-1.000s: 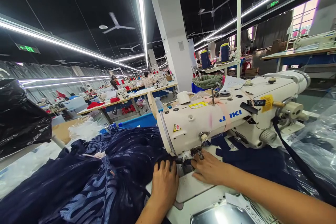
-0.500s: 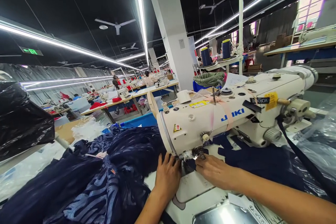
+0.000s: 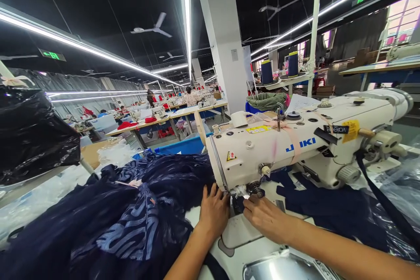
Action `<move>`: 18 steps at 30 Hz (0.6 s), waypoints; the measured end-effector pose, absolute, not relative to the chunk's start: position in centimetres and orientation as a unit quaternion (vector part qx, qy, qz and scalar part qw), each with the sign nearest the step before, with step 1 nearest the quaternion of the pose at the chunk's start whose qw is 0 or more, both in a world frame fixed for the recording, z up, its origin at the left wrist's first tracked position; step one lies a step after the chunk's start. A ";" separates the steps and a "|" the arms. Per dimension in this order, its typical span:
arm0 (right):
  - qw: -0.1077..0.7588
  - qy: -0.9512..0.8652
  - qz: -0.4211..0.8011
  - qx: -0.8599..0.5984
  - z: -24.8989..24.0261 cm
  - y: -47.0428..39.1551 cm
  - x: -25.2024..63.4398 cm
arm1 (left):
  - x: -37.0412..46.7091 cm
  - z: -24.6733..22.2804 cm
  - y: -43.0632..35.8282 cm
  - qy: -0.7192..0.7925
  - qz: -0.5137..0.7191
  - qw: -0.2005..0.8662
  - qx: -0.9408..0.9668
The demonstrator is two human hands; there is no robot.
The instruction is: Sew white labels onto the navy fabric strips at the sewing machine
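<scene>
A white JUKI sewing machine (image 3: 256,153) stands before me, its head end over the sewing bed. Just left of the presser foot, my left hand (image 3: 214,213) lies with fingers stretched out and slightly spread on dark cloth. To the right of the foot, my right hand (image 3: 267,218) is closed, its fingertips pinching a small navy piece of fabric (image 3: 239,203) that lies at the foot. The needle itself is hidden by the machine head. A large heap of navy patterned fabric (image 3: 127,236) spreads left of my hands, gathered up toward the machine.
More navy fabric (image 3: 328,208) lies behind and right of my right arm. A black plastic bag (image 3: 36,140) hangs at the left. Dark thread cones (image 3: 293,64) stand on a rack behind the machine. A blue bin (image 3: 183,144) and other work tables with people are farther back.
The whole view has shifted a little, so the scene sits farther right. Both hands stay beside the presser foot, with the small navy fabric now showing more between them.
</scene>
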State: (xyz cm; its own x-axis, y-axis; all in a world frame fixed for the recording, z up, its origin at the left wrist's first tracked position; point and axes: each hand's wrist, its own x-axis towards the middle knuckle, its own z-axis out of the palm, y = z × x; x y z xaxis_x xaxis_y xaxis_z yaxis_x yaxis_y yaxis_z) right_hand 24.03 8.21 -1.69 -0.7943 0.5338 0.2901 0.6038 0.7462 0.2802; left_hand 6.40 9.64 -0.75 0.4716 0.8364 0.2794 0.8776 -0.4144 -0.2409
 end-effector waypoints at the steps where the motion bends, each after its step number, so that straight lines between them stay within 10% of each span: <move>1: 0.101 -0.929 -0.182 -0.306 -1.8 8.2 23.9 | 6.4 -0.7 9.7 -0.510 -0.059 0.176 -0.840; 18: 0.152 -0.929 -0.154 -0.302 -2.9 9.9 25.4 | 5.3 -0.8 9.9 -0.503 -0.098 0.101 -0.852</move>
State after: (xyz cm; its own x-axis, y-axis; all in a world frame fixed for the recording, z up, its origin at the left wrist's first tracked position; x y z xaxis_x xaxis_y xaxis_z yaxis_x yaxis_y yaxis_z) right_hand 25.43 9.88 -2.85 -0.7718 0.5139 0.3744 0.6073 0.7703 0.1946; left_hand 5.29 9.93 -0.76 0.4738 0.8386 0.2688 0.8782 -0.4727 -0.0731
